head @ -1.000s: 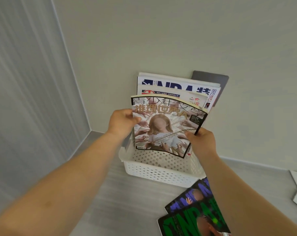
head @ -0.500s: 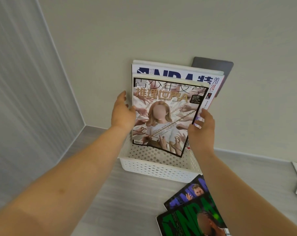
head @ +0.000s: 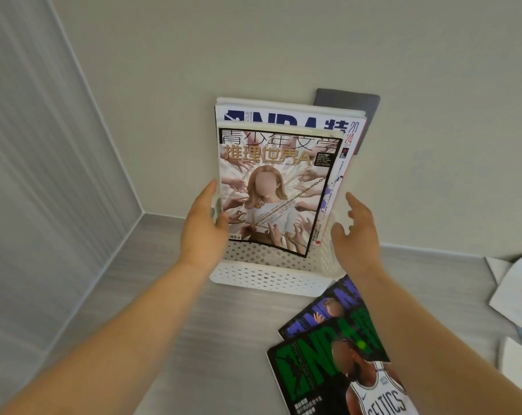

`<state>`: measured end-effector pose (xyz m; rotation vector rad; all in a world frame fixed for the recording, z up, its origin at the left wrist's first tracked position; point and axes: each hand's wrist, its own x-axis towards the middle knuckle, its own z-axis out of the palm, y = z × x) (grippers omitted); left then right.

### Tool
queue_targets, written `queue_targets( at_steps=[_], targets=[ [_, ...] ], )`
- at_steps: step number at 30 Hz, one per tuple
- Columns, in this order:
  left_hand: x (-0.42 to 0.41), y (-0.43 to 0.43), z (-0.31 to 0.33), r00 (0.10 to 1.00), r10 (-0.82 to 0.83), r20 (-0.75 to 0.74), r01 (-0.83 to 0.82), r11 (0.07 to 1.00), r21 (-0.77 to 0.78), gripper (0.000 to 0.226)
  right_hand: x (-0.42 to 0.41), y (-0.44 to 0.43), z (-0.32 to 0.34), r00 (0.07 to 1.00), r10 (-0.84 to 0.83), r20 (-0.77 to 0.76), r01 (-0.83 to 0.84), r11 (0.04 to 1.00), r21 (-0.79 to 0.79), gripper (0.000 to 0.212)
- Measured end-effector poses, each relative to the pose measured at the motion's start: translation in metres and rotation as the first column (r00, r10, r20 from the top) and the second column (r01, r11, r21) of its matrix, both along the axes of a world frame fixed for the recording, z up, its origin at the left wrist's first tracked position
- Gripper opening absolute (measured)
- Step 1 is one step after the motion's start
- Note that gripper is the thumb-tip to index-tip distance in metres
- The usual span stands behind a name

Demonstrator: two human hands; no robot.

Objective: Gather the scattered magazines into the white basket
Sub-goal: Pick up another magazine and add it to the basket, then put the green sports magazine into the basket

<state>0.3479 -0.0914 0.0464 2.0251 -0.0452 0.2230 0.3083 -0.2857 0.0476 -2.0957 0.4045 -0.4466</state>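
Observation:
A white perforated basket (head: 268, 275) stands on the grey floor against the wall. Several magazines stand upright in it; the front one (head: 276, 190) shows a long-haired figure ringed by reaching hands, and a white NBA issue (head: 286, 118) rises behind it. My left hand (head: 204, 226) touches the front magazine's left edge with straight fingers and the thumb on the cover. My right hand (head: 357, 230) hovers just right of the stack, fingers spread, holding nothing. Two more NBA magazines lie on the floor at the lower right: a green one (head: 322, 375) over a purple one (head: 319, 314).
A dark grey plate (head: 364, 100) sits on the wall behind the stack. More printed papers (head: 520, 292) lie at the right edge of the floor. A ribbed wall panel closes the left side, forming a corner with the back wall.
The front magazine has settled upright against the stack in the basket. My right hand has let go of it and drawn off to the right; my left hand stays at its left edge.

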Motion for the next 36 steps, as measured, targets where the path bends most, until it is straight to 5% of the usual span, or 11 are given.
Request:
queue_targets(
  at_steps=[5,11,17,21,27,32,36],
  targets=[
    [-0.074,0.012,-0.031,0.988,-0.072,-0.136,0.093,0.984,0.152,0.044,-0.091,-0.016,-0.025,0.994,-0.075,-0.083,0.079,0.996,0.036,0.045],
    [-0.177,-0.020,-0.073,0.893,-0.273,-0.356,0.376,0.889,0.261,0.050,-0.212,-0.025,-0.090,0.874,-0.153,-0.461,-0.033,0.929,-0.370,0.046],
    [-0.195,-0.049,-0.097,0.894,-0.178,-0.412,0.338,0.870,0.359,0.071,-0.253,-0.035,-0.114,0.799,-0.258,-0.542,-0.108,0.827,-0.553,0.072],
    [-0.183,-0.061,-0.098,0.912,-0.105,-0.397,0.284,0.859,0.426,0.071,-0.254,-0.035,-0.114,0.808,-0.238,-0.539,-0.131,0.820,-0.558,0.074],
    [-0.159,-0.066,-0.083,0.882,-0.098,-0.460,0.392,0.695,0.603,0.067,-0.256,-0.038,-0.112,0.771,-0.184,-0.610,-0.182,0.853,-0.488,0.065],
    [-0.137,-0.059,-0.072,0.754,-0.136,-0.642,0.511,0.736,0.444,0.047,-0.259,-0.040,-0.107,0.770,-0.162,-0.617,-0.221,0.839,-0.497,0.072],
    [-0.138,-0.056,-0.061,0.721,-0.265,-0.641,0.535,0.800,0.271,0.025,-0.260,-0.040,-0.109,0.765,-0.178,-0.619,-0.213,0.837,-0.504,0.069]
  ],
)
